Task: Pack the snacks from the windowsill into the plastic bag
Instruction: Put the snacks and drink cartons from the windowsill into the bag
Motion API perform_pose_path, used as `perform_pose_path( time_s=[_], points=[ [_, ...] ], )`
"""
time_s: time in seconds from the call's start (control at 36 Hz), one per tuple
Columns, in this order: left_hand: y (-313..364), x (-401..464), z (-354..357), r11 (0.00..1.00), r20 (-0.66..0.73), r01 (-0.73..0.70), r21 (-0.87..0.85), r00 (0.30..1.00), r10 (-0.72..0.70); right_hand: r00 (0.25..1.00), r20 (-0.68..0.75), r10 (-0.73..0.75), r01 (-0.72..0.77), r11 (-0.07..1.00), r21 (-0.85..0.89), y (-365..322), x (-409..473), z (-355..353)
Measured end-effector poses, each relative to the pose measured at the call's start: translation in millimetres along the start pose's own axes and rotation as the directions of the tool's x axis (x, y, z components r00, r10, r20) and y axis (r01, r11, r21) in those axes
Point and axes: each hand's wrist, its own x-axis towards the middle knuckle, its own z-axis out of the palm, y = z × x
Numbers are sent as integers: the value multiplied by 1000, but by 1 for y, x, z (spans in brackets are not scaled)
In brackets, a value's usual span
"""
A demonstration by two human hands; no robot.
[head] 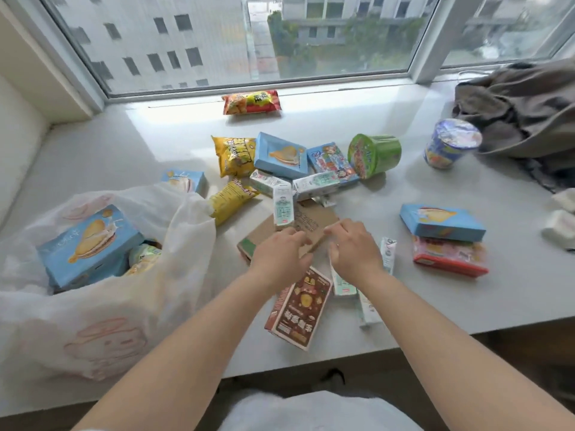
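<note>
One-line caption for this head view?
Both hands reach over a cardboard box; plastic bag already holds snacks.

Bright daylight pours through the window [249, 42], glaring off the far windowsill [186, 116]; shadows are soft, edges bow with wide-angle distortion, and detail is slightly blurred throughout

Both hands [314, 250] reach over a cardboard box [308, 222] among snacks.
</note>
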Motion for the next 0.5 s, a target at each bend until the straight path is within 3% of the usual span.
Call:
perform_pose_path(
  time_s=[0.28,0.5],
  points=[
    [79,57,45,990,83,-17,-143,996,29,991,27,133,-133,991,17,108,-15,-13],
    [113,111,72,985,168,-36,-167,984,64,936,66,346,-348,937,27,173,-24,-13]
  ],
)
